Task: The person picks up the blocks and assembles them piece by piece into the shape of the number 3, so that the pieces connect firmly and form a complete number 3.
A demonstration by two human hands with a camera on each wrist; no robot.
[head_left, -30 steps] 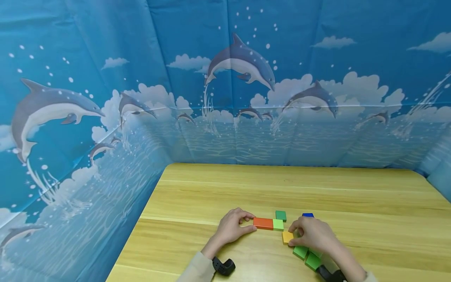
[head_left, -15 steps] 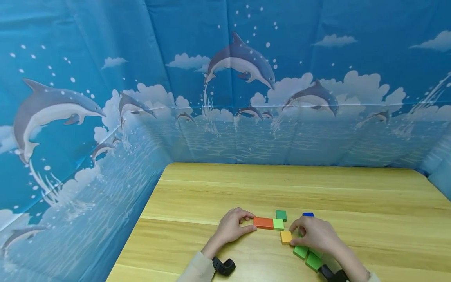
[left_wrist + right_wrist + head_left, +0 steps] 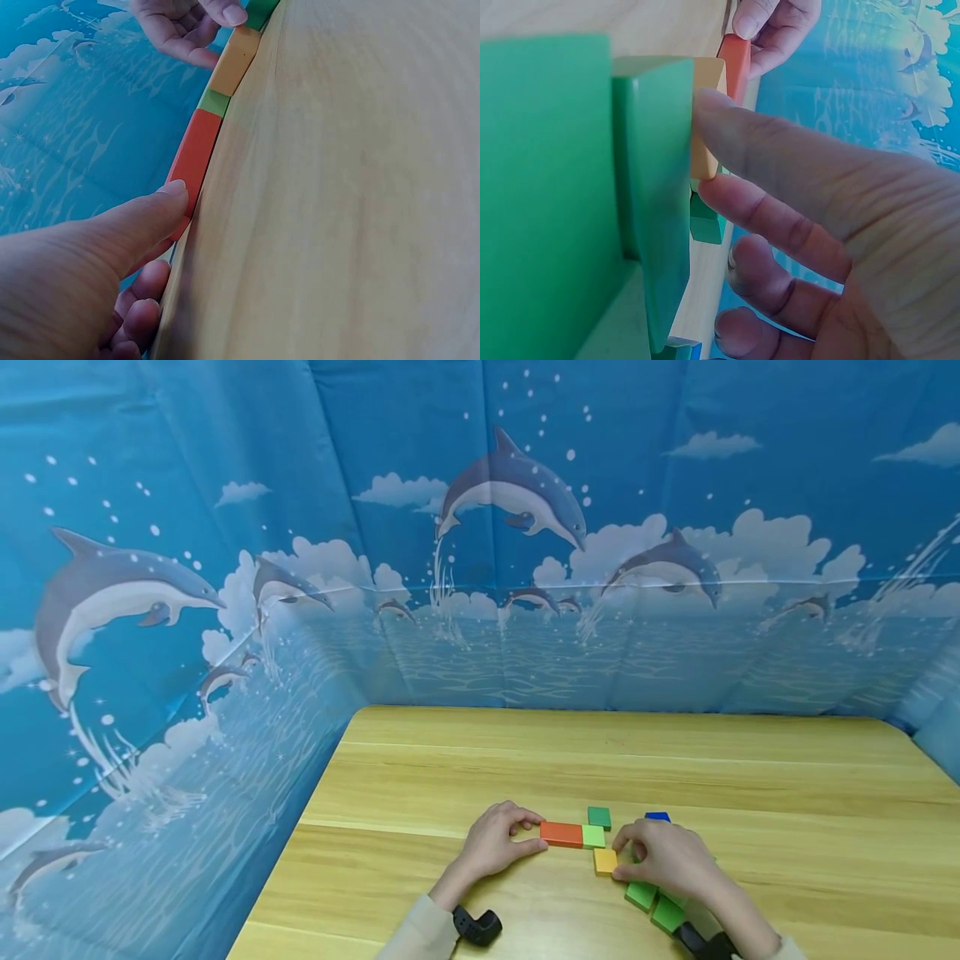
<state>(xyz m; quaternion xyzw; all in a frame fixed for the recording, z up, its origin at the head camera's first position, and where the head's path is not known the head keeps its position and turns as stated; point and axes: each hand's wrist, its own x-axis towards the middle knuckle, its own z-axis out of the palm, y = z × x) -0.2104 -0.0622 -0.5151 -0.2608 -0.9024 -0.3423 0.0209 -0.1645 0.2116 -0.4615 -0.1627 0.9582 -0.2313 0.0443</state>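
My left hand (image 3: 491,842) pinches the left end of a red rectangular block (image 3: 561,834) between thumb and index finger; the left wrist view shows the thumb on the block's (image 3: 196,150) near side. A light green square block (image 3: 593,837) adjoins the red one's right end. My right hand (image 3: 667,857) holds a yellow-orange square block (image 3: 604,862) by its right side, thumb and index finger on it. That block lies just in front of the light green one; whether they touch I cannot tell. In the right wrist view the other right fingers (image 3: 761,274) curl loosely.
A darker green square (image 3: 599,817) lies behind the light green block. Green blocks (image 3: 641,896) lie under and in front of my right hand, partly hidden. A blue block (image 3: 657,816) shows behind that hand. A dolphin-print curtain (image 3: 480,527) surrounds the wooden table (image 3: 420,752).
The right hand has slid the yellow-orange block a little to the left and slightly back, toward the light green block. The left hand and the red block have stayed in place.
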